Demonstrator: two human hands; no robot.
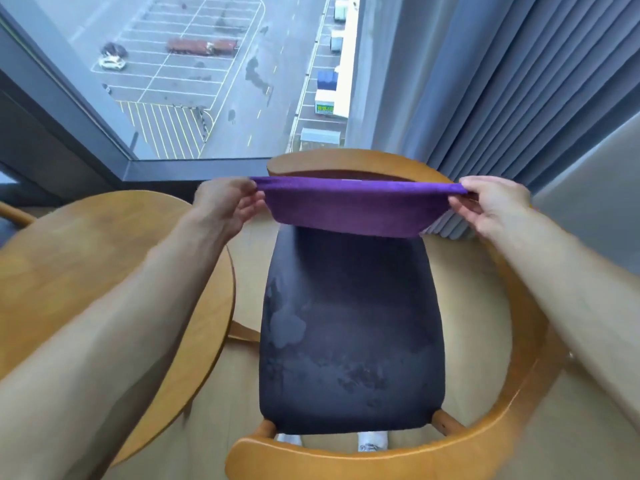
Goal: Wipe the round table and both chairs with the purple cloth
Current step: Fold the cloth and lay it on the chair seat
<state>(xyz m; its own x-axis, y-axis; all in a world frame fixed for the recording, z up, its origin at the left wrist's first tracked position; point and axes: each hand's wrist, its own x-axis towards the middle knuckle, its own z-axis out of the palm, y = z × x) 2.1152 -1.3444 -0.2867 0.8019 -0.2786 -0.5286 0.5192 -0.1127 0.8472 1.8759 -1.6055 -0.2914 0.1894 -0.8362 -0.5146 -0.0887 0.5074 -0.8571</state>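
Both hands were up over the chair, stretching the purple cloth flat between them. The left hand pinched the cloth's 9 o'clock end with thumb and fingers; the right hand pinched the 3 o'clock end the same way. The cloth hung in the air in a shallow sag above the far part of the dark seat, not touching it, with the chair's curved wooden backrest just behind at 12 o'clock. The seat showed lighter patchy marks, mostly on its 9 o'clock side. The wooden armrest rail curved round from 3 to 6 o'clock. The round table sat at 9 o'clock, just beside the chair, under the left forearm. A window onto a car park was at 11 o'clock, and grey curtains at 1 o'clock.
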